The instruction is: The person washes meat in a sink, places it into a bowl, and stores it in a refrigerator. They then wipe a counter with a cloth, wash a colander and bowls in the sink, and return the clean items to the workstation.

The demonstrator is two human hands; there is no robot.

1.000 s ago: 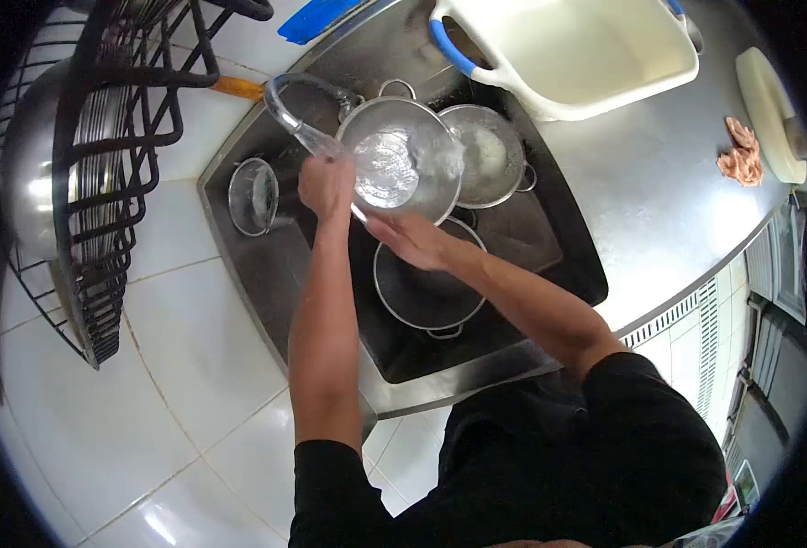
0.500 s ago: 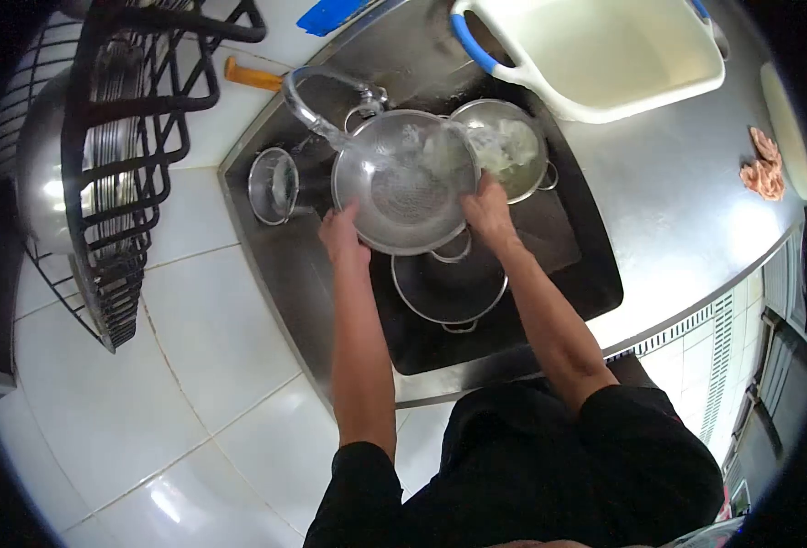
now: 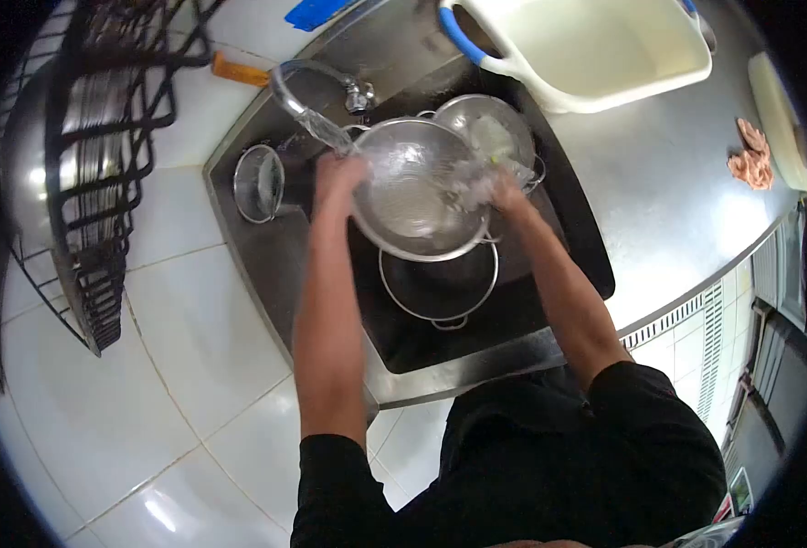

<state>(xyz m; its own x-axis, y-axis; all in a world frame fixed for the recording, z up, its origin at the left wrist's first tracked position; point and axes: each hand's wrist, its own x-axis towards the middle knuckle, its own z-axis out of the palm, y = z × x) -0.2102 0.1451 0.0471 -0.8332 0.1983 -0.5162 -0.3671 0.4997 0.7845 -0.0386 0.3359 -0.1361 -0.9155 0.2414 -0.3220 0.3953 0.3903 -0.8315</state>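
Observation:
A metal colander [image 3: 412,196] is tilted under the running tap [image 3: 316,119], above a metal pot [image 3: 440,288] in the sink. My left hand [image 3: 337,181] is closed around the colander's left rim, close to the water stream. At the opposite rim, my right hand [image 3: 507,192] is blurred by motion, its fingers hidden among pale, translucent wet pieces [image 3: 472,185]. Behind that hand sits a second metal bowl [image 3: 524,123] with pale pieces [image 3: 490,137] in it.
A small handled strainer [image 3: 259,184] lies at the sink's left side. A large white tub [image 3: 586,96] with blue handles stands on the steel counter, and a crumpled pinkish cloth [image 3: 752,157] lies farther right. A black wire rack [image 3: 111,164] with metal bowls juts in at left.
The colander has turned and tilted. My left hand has moved up along its rim towards the tap. My right hand has shifted right, to pale pieces at the rim. The view has moved slightly.

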